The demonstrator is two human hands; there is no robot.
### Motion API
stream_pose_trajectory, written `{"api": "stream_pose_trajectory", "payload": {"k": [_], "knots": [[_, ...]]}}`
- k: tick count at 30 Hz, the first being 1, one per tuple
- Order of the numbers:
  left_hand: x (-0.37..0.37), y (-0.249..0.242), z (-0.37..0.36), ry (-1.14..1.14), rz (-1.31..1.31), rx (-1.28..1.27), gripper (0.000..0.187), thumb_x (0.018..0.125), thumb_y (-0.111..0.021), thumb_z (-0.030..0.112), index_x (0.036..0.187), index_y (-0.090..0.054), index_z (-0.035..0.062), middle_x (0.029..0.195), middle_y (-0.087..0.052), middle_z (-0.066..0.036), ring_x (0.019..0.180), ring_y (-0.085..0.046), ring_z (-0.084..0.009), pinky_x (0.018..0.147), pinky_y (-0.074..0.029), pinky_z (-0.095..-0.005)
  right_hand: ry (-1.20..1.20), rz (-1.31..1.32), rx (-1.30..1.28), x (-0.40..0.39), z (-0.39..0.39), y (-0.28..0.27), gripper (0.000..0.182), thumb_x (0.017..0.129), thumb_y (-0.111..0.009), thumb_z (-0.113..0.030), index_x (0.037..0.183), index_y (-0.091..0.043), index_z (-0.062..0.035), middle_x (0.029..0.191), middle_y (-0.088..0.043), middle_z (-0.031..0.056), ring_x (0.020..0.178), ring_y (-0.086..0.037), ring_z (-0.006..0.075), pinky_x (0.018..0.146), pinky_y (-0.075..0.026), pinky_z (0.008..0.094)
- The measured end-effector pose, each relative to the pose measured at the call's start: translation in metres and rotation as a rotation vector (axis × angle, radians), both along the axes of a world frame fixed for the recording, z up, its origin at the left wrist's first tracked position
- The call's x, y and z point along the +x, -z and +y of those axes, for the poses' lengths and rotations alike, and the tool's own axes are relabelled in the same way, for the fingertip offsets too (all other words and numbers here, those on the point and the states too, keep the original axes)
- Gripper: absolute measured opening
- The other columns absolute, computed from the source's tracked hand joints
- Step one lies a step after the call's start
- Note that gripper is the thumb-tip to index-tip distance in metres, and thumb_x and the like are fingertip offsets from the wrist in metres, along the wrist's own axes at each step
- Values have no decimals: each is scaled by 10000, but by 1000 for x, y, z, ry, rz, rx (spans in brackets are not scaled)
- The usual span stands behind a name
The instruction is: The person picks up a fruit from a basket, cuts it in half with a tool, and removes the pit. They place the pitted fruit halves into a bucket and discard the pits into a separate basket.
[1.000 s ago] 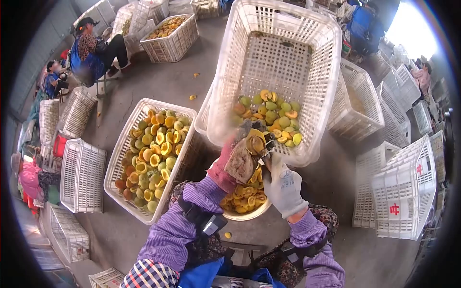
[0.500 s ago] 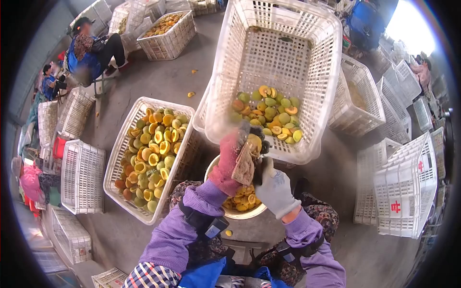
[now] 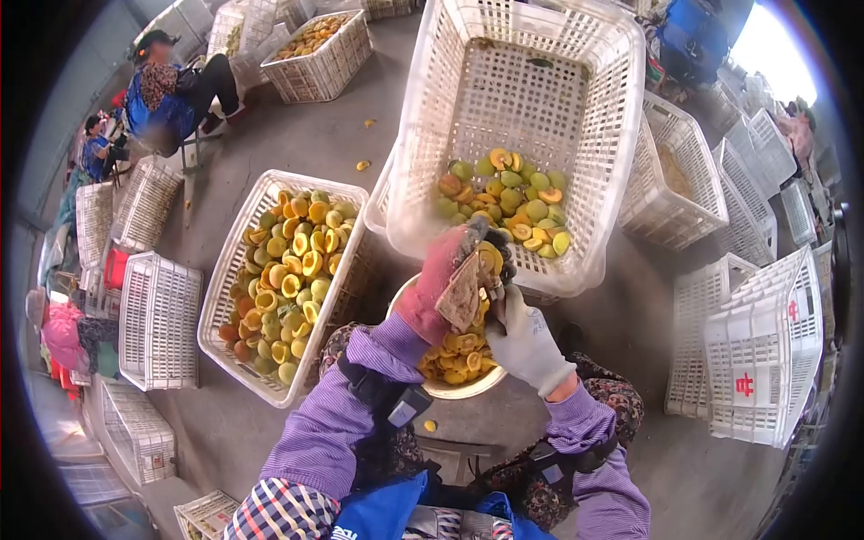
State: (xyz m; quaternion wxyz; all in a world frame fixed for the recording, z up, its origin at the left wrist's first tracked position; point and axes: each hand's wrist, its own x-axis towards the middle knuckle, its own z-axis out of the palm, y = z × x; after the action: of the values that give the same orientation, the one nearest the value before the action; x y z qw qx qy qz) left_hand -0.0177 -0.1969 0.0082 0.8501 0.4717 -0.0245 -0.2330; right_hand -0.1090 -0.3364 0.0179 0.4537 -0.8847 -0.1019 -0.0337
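Observation:
My left hand (image 3: 436, 292), in a pink glove with dark fingertips and a worn tan pad (image 3: 461, 295), grips a yellow peach half (image 3: 490, 259). My right hand (image 3: 526, 340), in a white glove, is closed just below that fruit, its fingers almost touching it. A small, partly metallic thing shows at its fingertips, too hidden to name. Under both hands stands a white bucket (image 3: 438, 391) holding yellow fruit pieces (image 3: 463, 355). Beyond my hands, a big white crate (image 3: 612, 171) holds green-yellow fruit (image 3: 508, 202), some of it cut, gathered at its near end.
Left of the bucket stands a white crate (image 3: 211, 317) full of hollowed peach halves (image 3: 288, 279). Stacked white crates (image 3: 760, 346) are at the right, others (image 3: 160, 319) at the left. A seated person (image 3: 166, 94) is at upper left. Fruit scraps (image 3: 363, 166) lie on the floor.
The view has shifted slightly. My right hand has moved a little lower and away from the left, so more of the fruit and bucket shows. The left hand keeps its hold.

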Motion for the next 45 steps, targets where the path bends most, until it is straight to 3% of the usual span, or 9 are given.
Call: {"api": "stream_pose_trajectory", "payload": {"k": [2,6,10,13,25,31,37,40,45], "knots": [[4,-6,2,104,-112,101,336,936,-588,377,1040,-595,58,920,-637,-79,804,-656,-198,660,-572,-330,24,9,-127,-2,0,14,328,831,-578,-59,1092,-402,31,802,-614,261,767,-600,465,607,-454,533],[1,-19,7,160,282,12,329,936,-600,353,1077,-596,55,982,-645,-73,829,-652,-184,740,-562,-311,11,-53,-124,-3,4,26,331,850,-567,-77,1109,-396,37,813,-612,271,781,-597,469,642,-458,534],[4,-7,18,259,-474,273,340,948,-580,341,1104,-624,42,1001,-664,-72,833,-649,-159,721,-543,-286,-68,-157,-176,-6,-4,22,304,855,-559,-73,1100,-412,34,826,-609,281,807,-599,464,671,-461,524],[9,-14,13,336,-24,205,345,953,-570,336,1002,-675,11,901,-682,-71,798,-650,-150,704,-530,-278,-137,-5,-51,-4,-14,21,277,851,-558,-60,1081,-444,44,825,-603,285,816,-600,463,663,-461,509],[1,-6,-14,44,44,137,367,952,-584,336,908,-686,-13,782,-672,-69,650,-631,-133,542,-502,-264,15,-97,-59,-13,-2,24,256,824,-566,-24,1040,-459,63,824,-570,269,770,-565,487,612,-446,482],[-1,10,-17,-62,-82,163,333,971,-529,266,936,-653,-41,857,-658,-114,712,-639,-174,652,-549,-305,70,91,145,-13,0,23,276,828,-540,-16,1082,-461,60,815,-563,228,791,-570,448,705,-475,411],[-4,13,-27,-283,-589,326,258,955,-519,174,941,-689,-20,799,-660,-37,716,-589,-112,661,-479,-270,55,-36,294,-5,2,47,248,835,-513,-2,1080,-491,27,811,-603,165,782,-608,348,737,-482,401],[7,21,-22,0,-276,150,248,967,-520,170,995,-679,-17,889,-662,-37,802,-593,-118,717,-483,-275,92,-51,32,-9,-8,21,233,844,-494,16,1076,-499,19,816,-632,96,750,-620,254,710,-493,395],[-2,-10,-30,-24,-417,76,272,973,-533,205,1069,-649,-21,1012,-647,-61,889,-596,-130,731,-492,-271,127,336,287,-7,-18,3,229,847,-501,-2,1075,-489,23,780,-605,180,649,-608,378,627,-495,421]]}}
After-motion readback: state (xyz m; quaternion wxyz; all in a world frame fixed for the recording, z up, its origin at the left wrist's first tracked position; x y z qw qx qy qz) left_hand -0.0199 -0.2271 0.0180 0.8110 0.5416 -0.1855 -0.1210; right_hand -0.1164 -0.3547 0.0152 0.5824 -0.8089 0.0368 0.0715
